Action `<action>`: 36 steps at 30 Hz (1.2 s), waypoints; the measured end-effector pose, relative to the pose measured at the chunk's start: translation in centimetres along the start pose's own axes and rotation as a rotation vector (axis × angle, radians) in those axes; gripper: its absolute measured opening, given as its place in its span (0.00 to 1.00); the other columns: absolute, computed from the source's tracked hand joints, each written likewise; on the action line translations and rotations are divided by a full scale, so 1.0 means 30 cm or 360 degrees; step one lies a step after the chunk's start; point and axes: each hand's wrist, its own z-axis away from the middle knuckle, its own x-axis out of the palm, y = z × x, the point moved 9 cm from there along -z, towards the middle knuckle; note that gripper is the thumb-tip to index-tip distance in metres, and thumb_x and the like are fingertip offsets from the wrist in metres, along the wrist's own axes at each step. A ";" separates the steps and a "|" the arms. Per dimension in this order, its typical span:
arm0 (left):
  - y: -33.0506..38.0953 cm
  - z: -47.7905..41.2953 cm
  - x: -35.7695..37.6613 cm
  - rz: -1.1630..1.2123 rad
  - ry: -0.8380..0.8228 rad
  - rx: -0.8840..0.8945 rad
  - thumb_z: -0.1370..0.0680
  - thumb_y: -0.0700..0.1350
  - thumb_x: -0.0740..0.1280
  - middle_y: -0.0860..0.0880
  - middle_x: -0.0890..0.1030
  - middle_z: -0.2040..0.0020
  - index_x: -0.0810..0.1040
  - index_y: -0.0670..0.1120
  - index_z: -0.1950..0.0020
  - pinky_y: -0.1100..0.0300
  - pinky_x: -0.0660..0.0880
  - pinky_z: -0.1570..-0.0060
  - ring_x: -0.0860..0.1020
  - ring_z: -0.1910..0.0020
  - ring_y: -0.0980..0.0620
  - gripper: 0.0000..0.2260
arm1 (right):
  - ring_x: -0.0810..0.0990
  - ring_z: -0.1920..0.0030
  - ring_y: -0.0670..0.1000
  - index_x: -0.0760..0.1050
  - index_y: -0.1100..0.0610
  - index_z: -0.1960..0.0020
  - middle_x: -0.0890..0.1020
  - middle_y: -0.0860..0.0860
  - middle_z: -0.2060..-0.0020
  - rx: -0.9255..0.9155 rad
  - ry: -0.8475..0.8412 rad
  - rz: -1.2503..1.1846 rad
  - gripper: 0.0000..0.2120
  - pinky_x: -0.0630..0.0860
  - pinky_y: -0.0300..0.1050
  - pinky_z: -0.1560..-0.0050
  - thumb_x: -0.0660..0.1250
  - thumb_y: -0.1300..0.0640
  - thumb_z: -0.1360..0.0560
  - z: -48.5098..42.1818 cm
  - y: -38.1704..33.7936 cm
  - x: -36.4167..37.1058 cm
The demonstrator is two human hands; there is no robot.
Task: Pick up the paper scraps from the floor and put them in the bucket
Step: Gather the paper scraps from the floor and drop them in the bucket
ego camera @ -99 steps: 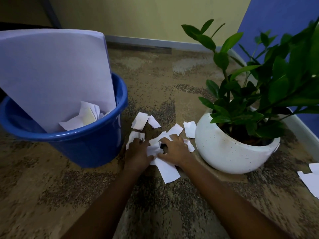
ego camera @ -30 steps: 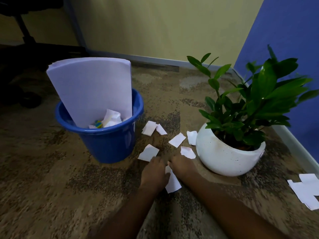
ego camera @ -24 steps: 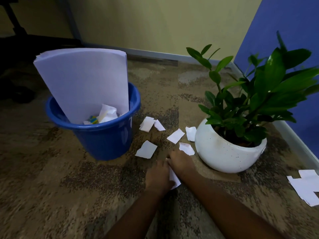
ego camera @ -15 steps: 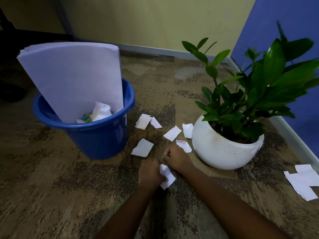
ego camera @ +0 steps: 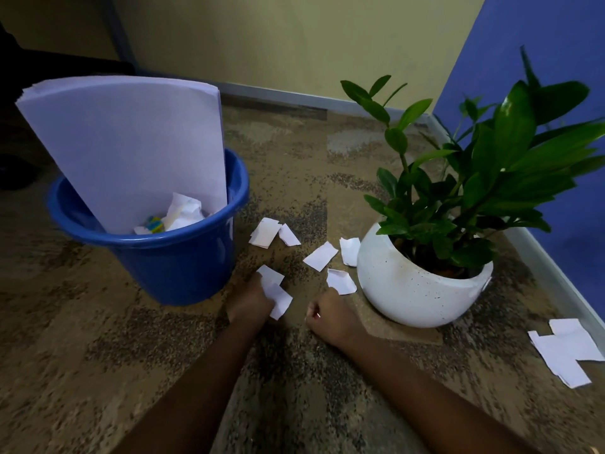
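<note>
Watching head cam remotely. L hand [ego camera: 250, 301] is gripping a couple of white torn paper scraps [ego camera: 275, 291] low over the mottled brown carpet [ego camera: 98, 339], fingers curled round them, just right of the blue round plastic bucket [ego camera: 183, 270]. R hand [ego camera: 330, 317] is sitting near it on the carpet, fingers curled into a fist, holding nothing I can see. Five more loose white scraps [ego camera: 320, 256] are lying on the carpet btwn bucket and the white round speckled plant pot [ego camera: 409, 290]; one is touching the pot's side. The pot is holding a green leafy plant [ego camera: 491, 175]. Another bunch of white scraps [ego camera: 566, 350] is lying well apart, far right, by the blue wall. A stack of white paper sheets [ego camera: 131, 145] is standing tilted in the bucket, w/ crumpled white paper [ego camera: 183, 213] in front of it inside.
</note>
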 end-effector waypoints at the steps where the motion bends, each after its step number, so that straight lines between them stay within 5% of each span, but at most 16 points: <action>1: -0.006 -0.006 0.002 0.0017 0.0007 -0.0023 0.20 0.48 0.61 0.41 0.57 0.23 0.55 0.44 0.24 0.55 0.57 0.26 0.58 0.24 0.45 0.27 | 0.77 0.46 0.55 0.80 0.64 0.52 0.80 0.61 0.49 -0.0018 0.0023 0.0018 0.12 0.76 0.49 0.45 0.60 0.60 0.25 0.002 -0.001 0.001; 8: 0.004 -0.005 -0.024 0.0013 0.0197 -0.0052 0.22 0.43 0.63 0.40 0.62 0.25 0.61 0.42 0.26 0.54 0.62 0.29 0.63 0.27 0.43 0.25 | 0.76 0.49 0.55 0.78 0.62 0.53 0.78 0.60 0.49 -0.0134 -0.0013 0.0039 0.08 0.72 0.45 0.52 0.61 0.61 0.27 0.028 -0.016 0.021; 11: 0.030 -0.012 -0.047 -0.0239 0.0219 0.0037 0.21 0.47 0.62 0.42 0.48 0.22 0.55 0.47 0.24 0.54 0.53 0.24 0.52 0.22 0.43 0.28 | 0.77 0.54 0.54 0.78 0.61 0.54 0.77 0.59 0.50 -0.0128 -0.0014 -0.0043 0.07 0.71 0.42 0.56 0.63 0.61 0.29 0.032 -0.008 0.014; 15: 0.043 -0.076 -0.035 -0.0329 -0.0085 0.0090 0.24 0.48 0.68 0.45 0.38 0.21 0.48 0.46 0.22 0.51 0.50 0.22 0.42 0.21 0.44 0.38 | 0.78 0.54 0.54 0.79 0.58 0.57 0.79 0.57 0.51 -0.0156 -0.0022 -0.0099 0.04 0.73 0.43 0.55 0.65 0.60 0.30 0.035 0.001 0.016; 17: 0.048 -0.101 -0.020 -0.0326 -0.0222 0.0106 0.26 0.49 0.70 0.44 0.41 0.21 0.48 0.44 0.22 0.51 0.51 0.22 0.44 0.21 0.44 0.41 | 0.78 0.54 0.53 0.78 0.55 0.59 0.79 0.57 0.52 -0.0158 -0.0021 -0.0130 0.03 0.73 0.44 0.55 0.65 0.60 0.30 0.034 0.004 0.018; 22: 0.045 -0.146 -0.025 0.0020 -0.0198 0.0130 0.30 0.46 0.75 0.44 0.61 0.25 0.63 0.43 0.27 0.53 0.60 0.26 0.60 0.25 0.45 0.35 | 0.74 0.61 0.49 0.76 0.52 0.61 0.76 0.53 0.57 -0.0098 0.0021 -0.0313 0.04 0.70 0.37 0.61 0.67 0.60 0.31 0.028 0.026 0.014; 31: 0.027 -0.110 -0.023 0.0485 -0.0016 0.0096 0.24 0.39 0.67 0.40 0.74 0.33 0.72 0.39 0.33 0.56 0.71 0.39 0.73 0.36 0.43 0.19 | 0.72 0.67 0.44 0.69 0.47 0.68 0.78 0.54 0.59 0.0044 0.0163 -0.0657 0.14 0.70 0.37 0.62 0.68 0.63 0.30 -0.005 0.050 -0.013; 36: 0.114 0.007 -0.126 0.0744 0.0182 0.0282 0.21 0.40 0.61 0.43 0.72 0.29 0.67 0.42 0.28 0.56 0.65 0.31 0.70 0.30 0.46 0.20 | 0.76 0.65 0.48 0.71 0.48 0.69 0.78 0.49 0.68 0.0211 0.0334 -0.0994 0.14 0.74 0.41 0.61 0.68 0.63 0.30 -0.024 0.013 -0.079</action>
